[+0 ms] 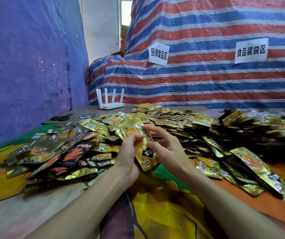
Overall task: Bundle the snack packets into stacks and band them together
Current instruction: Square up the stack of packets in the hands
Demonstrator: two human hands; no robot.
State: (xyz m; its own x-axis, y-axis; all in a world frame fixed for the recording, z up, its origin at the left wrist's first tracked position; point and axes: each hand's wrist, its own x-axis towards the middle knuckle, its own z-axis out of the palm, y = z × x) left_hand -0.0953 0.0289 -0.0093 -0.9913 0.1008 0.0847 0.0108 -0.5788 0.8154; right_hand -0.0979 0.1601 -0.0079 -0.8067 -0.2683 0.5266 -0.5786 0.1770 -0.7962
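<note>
A small stack of gold snack packets [142,149] stands upright between my hands, just above the colourful cloth. My left hand [129,152] grips the stack's left edge with curled fingers. My right hand [162,145] is at its right side, fingers spread over the packets, and seems to pinch a thin band that is too fine to make out. A wide heap of loose gold packets [198,128] covers the table behind and to the right. Darker black and red packets [65,152] lie at the left.
A white router [109,100] with several antennas stands at the table's far edge. Black scissors [60,117] lie at the back left. A striped tarp with two paper signs [158,53] rises behind; a blue tarp hangs on the left.
</note>
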